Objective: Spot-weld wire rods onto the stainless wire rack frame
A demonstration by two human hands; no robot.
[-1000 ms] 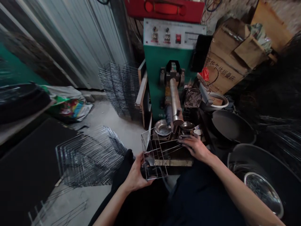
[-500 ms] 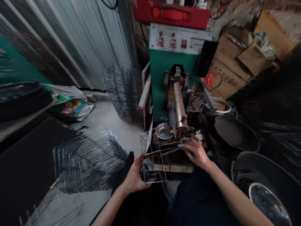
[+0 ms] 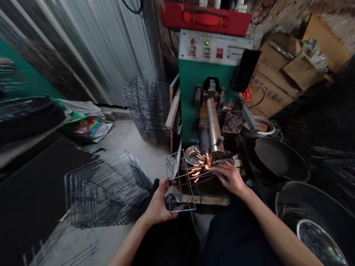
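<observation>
My left hand is closed around the lower left side of a wire rack made of thin metal rods. The rack's right end reaches the electrodes of a green spot welder, where orange sparks fly out to the left. My right hand pinches that end of the rack just right of the sparks; its fingertips partly hide what they grip. Above the sparks is the welder's thick metal arm. A green light glows on the control panel.
A shallow metal bowl sits behind the rack. Bent wire frames are stacked on the floor at left, with more wire frames behind. At right are a dark round pan and a large basin. Cardboard boxes stand behind.
Sparks have appeared at the electrodes and the green panel light has come on. Both hands keep their hold on the rack, nearly in place. The view has shifted slightly.
</observation>
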